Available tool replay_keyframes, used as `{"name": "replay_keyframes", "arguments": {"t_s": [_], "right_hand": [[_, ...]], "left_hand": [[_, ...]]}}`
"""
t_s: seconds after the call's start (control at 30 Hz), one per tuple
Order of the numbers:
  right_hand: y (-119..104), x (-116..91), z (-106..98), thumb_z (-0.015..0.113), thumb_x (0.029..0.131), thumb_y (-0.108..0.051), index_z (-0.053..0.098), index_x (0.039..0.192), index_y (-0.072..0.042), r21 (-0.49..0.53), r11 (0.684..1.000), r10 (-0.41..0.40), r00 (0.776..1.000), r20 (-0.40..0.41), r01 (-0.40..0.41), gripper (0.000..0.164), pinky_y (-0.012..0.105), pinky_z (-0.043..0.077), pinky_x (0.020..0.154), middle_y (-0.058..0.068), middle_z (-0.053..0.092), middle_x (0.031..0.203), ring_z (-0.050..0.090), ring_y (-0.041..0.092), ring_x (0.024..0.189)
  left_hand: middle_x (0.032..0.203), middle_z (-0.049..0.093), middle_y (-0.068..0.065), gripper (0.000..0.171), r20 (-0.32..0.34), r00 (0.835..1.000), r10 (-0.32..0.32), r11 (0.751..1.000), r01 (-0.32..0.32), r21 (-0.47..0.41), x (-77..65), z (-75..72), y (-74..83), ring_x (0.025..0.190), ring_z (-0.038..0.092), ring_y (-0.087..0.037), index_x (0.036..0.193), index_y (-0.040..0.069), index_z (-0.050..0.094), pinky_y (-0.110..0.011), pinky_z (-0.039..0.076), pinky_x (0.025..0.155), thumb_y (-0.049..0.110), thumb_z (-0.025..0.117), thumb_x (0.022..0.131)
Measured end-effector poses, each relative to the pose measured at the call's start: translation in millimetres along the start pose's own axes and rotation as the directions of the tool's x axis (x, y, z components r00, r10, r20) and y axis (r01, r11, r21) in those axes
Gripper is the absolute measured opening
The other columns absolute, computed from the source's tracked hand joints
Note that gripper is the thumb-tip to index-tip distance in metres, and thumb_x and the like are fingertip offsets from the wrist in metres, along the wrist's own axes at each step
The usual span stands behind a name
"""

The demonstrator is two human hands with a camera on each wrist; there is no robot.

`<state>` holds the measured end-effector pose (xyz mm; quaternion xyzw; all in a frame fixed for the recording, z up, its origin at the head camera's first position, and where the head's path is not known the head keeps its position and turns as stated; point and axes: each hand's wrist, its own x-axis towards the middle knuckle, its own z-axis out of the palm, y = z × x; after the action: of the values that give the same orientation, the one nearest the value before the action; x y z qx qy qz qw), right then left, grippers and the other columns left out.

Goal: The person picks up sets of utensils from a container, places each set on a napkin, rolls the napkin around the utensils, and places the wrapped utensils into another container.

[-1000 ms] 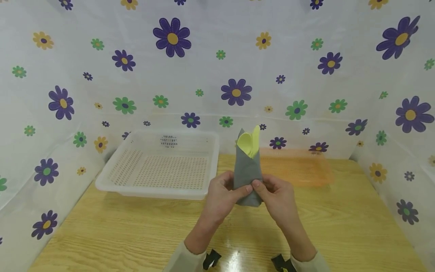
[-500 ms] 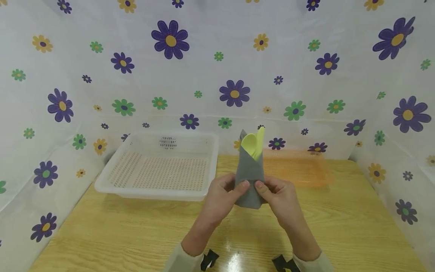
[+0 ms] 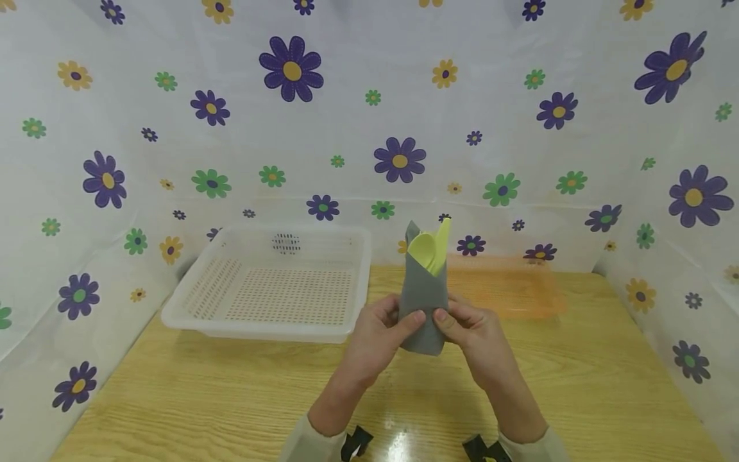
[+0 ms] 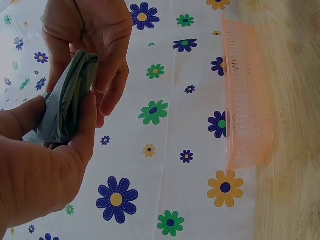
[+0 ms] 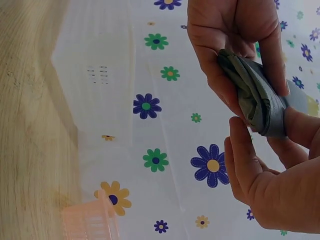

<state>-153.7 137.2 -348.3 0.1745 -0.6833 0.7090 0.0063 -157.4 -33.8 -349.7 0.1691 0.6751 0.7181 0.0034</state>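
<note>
Held upright above the table is a grey folded napkin, its layered bottom end showing in both wrist views. Out of its top pocket stick a yellow-green spoon and a second yellow-green utensil, whose lower parts the cloth hides. My left hand grips the napkin's left side, thumb across the front and fingers behind. From the other side my right hand pinches it the same way, the two thumb tips close together. In the left wrist view the napkin's folds lie between thumb and fingers.
A white perforated basket stands at the back left of the wooden table. Behind the hands on the right is a shallow orange basket. Flower-printed sheeting encloses the back and sides.
The napkin with the utensils has shifted slightly right and tilted a little. Both thumbs have moved a bit apart on its front; the hands still hold it.
</note>
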Motion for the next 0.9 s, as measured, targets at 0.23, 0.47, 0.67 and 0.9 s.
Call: {"name": "replay_keyframes", "arguments": {"t_s": [0.23,0.47,0.67,0.9], "right_hand": [[-0.7,-0.5,1.3,0.053,0.092,-0.013,0.056,0.118,0.008,0.027,1.0,-0.011,1.0,-0.004,0.012,0.033,0.036,0.053,0.078,0.015,0.05,0.135,0.05,0.028,0.114],[-0.5,0.1,3.4,0.052,0.093,-0.015,0.057,0.118,0.006,0.032,0.999,0.011,1.0,-0.01,-0.01,0.033,0.035,0.057,0.067,-0.008,0.07,0.101,0.063,0.028,0.09],[-2.3,0.3,4.8,0.055,0.092,-0.017,0.061,0.112,0.004,-0.03,0.999,0.034,0.998,-0.045,-0.035,0.03,0.035,0.057,0.063,0.007,0.069,0.099,0.063,0.028,0.085],[-2.3,0.9,4.6,0.058,0.09,-0.023,0.061,0.106,0.004,-0.039,0.995,0.086,0.993,-0.079,-0.089,0.031,0.035,0.056,0.062,0.012,0.064,0.095,0.06,0.027,0.084]], "left_hand": [[0.097,0.068,-0.025,0.027,-0.042,0.999,0.009,0.999,-0.01,-0.033,0.0,0.2,1.3,0.086,0.064,-0.025,0.103,-0.001,0.061,-0.044,0.054,0.075,0.016,0.068,0.082],[0.093,0.068,-0.024,0.026,-0.123,0.992,0.023,0.998,-0.03,-0.055,-0.5,2.1,0.7,0.084,0.064,-0.026,0.098,0.0,0.063,-0.044,0.054,0.073,0.015,0.071,0.079],[0.091,0.068,-0.023,0.026,-0.165,0.986,0.016,0.998,-0.026,-0.059,-0.4,2.4,-1.3,0.083,0.064,-0.026,0.095,-0.001,0.062,-0.041,0.054,0.071,0.015,0.072,0.078],[0.091,0.068,-0.022,0.024,-0.183,0.983,0.002,0.999,-0.011,-0.051,0.8,1.5,-1.7,0.084,0.064,-0.026,0.092,-0.002,0.061,-0.044,0.053,0.073,0.015,0.072,0.079]]}}
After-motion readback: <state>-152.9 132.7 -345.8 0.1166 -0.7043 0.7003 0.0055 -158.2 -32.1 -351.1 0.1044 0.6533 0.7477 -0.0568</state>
